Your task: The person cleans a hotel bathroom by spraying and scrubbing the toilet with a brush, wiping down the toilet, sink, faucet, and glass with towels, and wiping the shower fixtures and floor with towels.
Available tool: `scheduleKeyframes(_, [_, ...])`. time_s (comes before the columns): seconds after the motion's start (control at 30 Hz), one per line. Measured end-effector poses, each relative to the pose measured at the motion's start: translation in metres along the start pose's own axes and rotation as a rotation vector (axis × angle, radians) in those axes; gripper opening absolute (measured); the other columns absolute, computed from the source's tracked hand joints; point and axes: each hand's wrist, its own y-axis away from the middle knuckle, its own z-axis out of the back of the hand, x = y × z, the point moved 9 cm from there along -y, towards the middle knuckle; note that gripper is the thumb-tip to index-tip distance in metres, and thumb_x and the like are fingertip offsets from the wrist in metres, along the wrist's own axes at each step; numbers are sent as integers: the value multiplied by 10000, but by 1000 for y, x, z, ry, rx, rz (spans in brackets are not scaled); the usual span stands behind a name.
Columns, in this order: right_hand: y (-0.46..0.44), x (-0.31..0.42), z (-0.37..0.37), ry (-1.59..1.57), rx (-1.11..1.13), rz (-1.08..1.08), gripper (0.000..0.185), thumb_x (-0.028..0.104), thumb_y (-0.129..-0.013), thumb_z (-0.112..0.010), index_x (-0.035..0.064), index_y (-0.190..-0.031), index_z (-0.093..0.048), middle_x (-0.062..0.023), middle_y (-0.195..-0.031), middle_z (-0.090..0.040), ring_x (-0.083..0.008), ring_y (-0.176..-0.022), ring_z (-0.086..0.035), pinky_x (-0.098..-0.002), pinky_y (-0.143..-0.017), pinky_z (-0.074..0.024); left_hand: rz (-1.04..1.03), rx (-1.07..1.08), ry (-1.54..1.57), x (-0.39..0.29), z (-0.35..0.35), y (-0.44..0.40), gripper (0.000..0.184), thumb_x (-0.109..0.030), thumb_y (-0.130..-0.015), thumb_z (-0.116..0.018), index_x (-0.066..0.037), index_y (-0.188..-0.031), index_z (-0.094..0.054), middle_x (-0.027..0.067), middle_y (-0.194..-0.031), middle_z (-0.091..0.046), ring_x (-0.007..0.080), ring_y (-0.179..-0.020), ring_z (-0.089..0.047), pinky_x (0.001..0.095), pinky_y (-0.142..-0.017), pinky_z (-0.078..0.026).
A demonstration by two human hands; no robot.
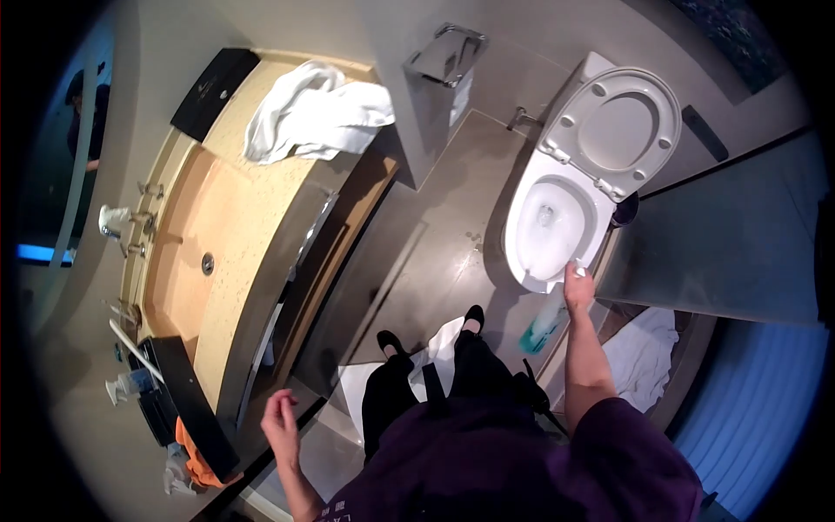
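My right hand (577, 289) is closed around the neck of a spray bottle (541, 329) with blue-green liquid and a white trigger head. It holds the bottle by the front rim of a white toilet bowl (561, 228). The toilet seat and lid (619, 130) are raised, and a little water shows at the bottom of the bowl. On the other side, my left hand (280, 424) hangs in the air below the washbasin counter. Its fingers are loosely bent, with nothing visible in them.
A washbasin counter (248, 296) runs along the left, with a crumpled white towel (317, 113) and black box (213, 91). A paper holder (448, 54) juts from the wall. White cloth (352, 387) lies underfoot; another towel (644, 357) lies beyond the glass panel (731, 235).
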Motion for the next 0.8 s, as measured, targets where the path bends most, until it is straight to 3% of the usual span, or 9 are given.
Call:
scheduleKeyframes(0.07, [16, 5, 7, 36, -26, -31, 596, 547, -725, -495, 49, -1043, -579, -223, -1015, -568, -384, -966, -526, -424, -836, -412, -23, -164, 45, 8, 46, 1, 150, -63, -896, -425, 9, -929, -552, 33, -760, -544, 91, -728, -506, 214, -706, -407])
scheduleKeyframes(0.13, [37, 19, 16, -78, -189, 79, 478, 453, -739, -526, 39, -968, -596, -218, -914, -594, -390, -873, -555, -427, -781, -430, -103, -329, 41, 8, 90, -1, 165, -73, -904, -412, 9, -956, -545, 34, -761, -542, 89, -721, -504, 211, -696, -408])
scheduleKeyframes(0.2, [51, 25, 3, -218, -277, 286, 430, 379, -749, -582, 28, -997, -591, -192, -903, -610, -319, -841, -586, -385, -760, -443, -122, -503, 56, 24, 134, -5, 169, -82, -903, -420, 10, -952, -553, 35, -770, -549, 90, -713, -506, 213, -679, -416])
scheduleKeyframes(0.27, [116, 86, 9, -296, -119, 426, 319, 233, -788, -597, 26, -1031, -587, -138, -886, -620, -191, -778, -573, -318, -713, -452, -176, -707, -37, 22, 176, -7, 156, -70, -884, -441, 12, -936, -562, 47, -782, -565, 101, -715, -520, 216, -668, -424])
scheduleKeyframes(0.33, [190, 152, 11, -349, -119, 765, 269, 204, -824, -558, 12, -1014, -563, -120, -835, -606, -190, -740, -566, -318, -697, -455, -246, -776, -70, 15, 218, -11, 152, 12, -812, -437, 17, -893, -566, 84, -807, -578, 149, -743, -548, 245, -681, -436])
scheduleKeyframes(0.43, [277, 239, -9, -764, 207, 847, 258, 155, -850, -515, -41, -1018, -522, -122, -904, -563, -217, -747, -550, -301, -670, -455, -426, -950, -184, 21, 275, 6, 187, 61, -752, -438, 7, -873, -570, 106, -814, -568, 204, -732, -544, 272, -674, -436])
scheduleKeyframes(0.5, [346, 310, -21, -1133, 615, 796, 300, 188, -848, -496, -14, -1070, -494, -81, -1005, -526, -184, -837, -514, -308, -749, -431, -471, -1024, -194, 24, 304, 25, 190, 72, -727, -444, 3, -856, -565, 113, -798, -561, 233, -730, -538, 294, -684, -437])
scheduleKeyframes(0.6, [480, 414, -21, -1542, 1137, 766, 335, 231, -859, -452, 21, -1120, -447, -60, -1098, -471, -171, -883, -476, -328, -805, -407, -400, -1190, -202, 57, 355, 54, 182, 72, -728, -436, 9, -857, -549, 119, -794, -557, 238, -742, -539, 302, -698, -436])
scheduleKeyframes(0.8, [696, 533, -23, -1644, 1526, 591, 362, 287, -851, -482, 70, -1137, -434, -63, -1121, -459, -163, -967, -469, -340, -849, -403, 14, -1149, 252, 164, 421, 42, 161, 35, -768, -469, -3, -920, -500, 58, -851, -538, 125, -781, -533, 234, -691, -416])
